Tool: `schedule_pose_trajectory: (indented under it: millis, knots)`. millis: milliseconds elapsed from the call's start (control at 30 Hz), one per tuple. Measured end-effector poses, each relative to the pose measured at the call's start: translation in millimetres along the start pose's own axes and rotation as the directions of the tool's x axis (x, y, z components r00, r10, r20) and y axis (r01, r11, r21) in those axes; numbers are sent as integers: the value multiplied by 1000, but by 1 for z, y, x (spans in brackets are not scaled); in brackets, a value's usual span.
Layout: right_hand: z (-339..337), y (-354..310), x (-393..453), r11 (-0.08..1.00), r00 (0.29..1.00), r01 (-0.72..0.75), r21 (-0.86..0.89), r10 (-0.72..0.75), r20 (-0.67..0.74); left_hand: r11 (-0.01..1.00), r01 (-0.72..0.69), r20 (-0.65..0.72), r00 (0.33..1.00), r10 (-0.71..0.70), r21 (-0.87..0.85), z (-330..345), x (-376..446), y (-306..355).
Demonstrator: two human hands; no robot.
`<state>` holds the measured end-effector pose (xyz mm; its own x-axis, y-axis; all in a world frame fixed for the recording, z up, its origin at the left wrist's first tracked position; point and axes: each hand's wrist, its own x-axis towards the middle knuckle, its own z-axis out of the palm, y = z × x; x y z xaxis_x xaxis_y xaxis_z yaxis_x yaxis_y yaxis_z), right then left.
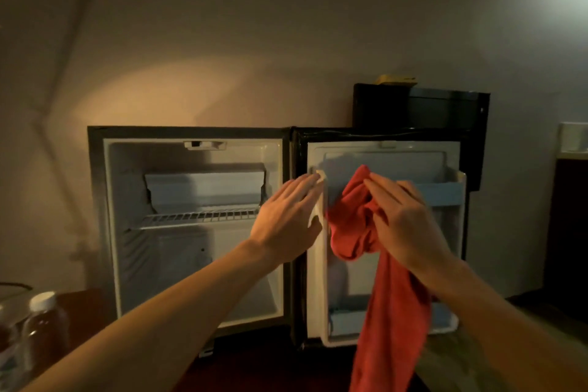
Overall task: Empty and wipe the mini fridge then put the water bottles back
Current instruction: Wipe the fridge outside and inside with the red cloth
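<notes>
- Head view, dim warm light: a mini fridge stands against a wall with its door swung fully open to the right, inner side facing the camera.
- The fridge cavity holds a wire shelf and a small freezer box above it — no bottles inside.
- The left hand reaches forward with fingers spread flat and open, its fingertips touching the inner edge of the door near the hinge side.
- The right hand has its fingers closed on a red cloth, bunched against the door's upper shelf; the rest of the cloth hangs down in front of the door's lower shelf.
- Water bottles with white caps stand at the lower left, outside the fridge and well apart from it — partly cut off by the frame.
- A black box-like appliance sits behind the door's top.
</notes>
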<state>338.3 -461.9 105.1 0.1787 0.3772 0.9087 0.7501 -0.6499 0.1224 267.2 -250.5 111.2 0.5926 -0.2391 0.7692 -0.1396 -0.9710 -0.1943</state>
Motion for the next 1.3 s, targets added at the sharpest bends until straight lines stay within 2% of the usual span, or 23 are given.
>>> schedule_pose_trajectory:
  millis: [200, 367, 433, 533, 633, 700, 867, 967, 1167, 1300]
  knots:
    - [3, 41, 67, 981, 983, 182, -67, -179, 44, 996, -92, -31, 995, 93, 21, 17, 39, 6]
    - [13, 34, 127, 885, 900, 434, -170, -421, 111, 990, -142, -67, 988, 142, 6, 25, 41, -4]
    - [21, 21, 149, 821, 838, 545, -167, -528, 140, 988, -152, -89, 985, 150, -16, 27, 38, -6]
    - [34, 1, 166, 670, 688, 725, -157, -700, 193, 990, -134, -110, 985, 129, -39, 33, 35, -10]
    - [39, -1, 168, 598, 630, 776, -200, -736, 246, 993, -108, -75, 992, 105, -39, 35, 35, -14]
    - [38, 0, 165, 597, 646, 764, -245, -714, 271, 994, -100, -53, 994, 98, -35, 34, 36, -13]
    - [36, -5, 146, 663, 758, 650, -370, -601, 254, 995, -81, -50, 996, 78, -59, 32, 35, -10]
    - [32, 10, 135, 721, 821, 567, -399, -531, 208, 990, -117, -81, 991, 110, -85, 30, 34, -12]
    - [4, 60, 95, 815, 945, 325, -480, -294, 141, 992, -102, -102, 990, 94, -71, 25, 29, -10]
    - [-9, 65, 79, 860, 972, 218, -461, -147, 186, 997, -65, -113, 992, 61, -32, 29, 32, -4]
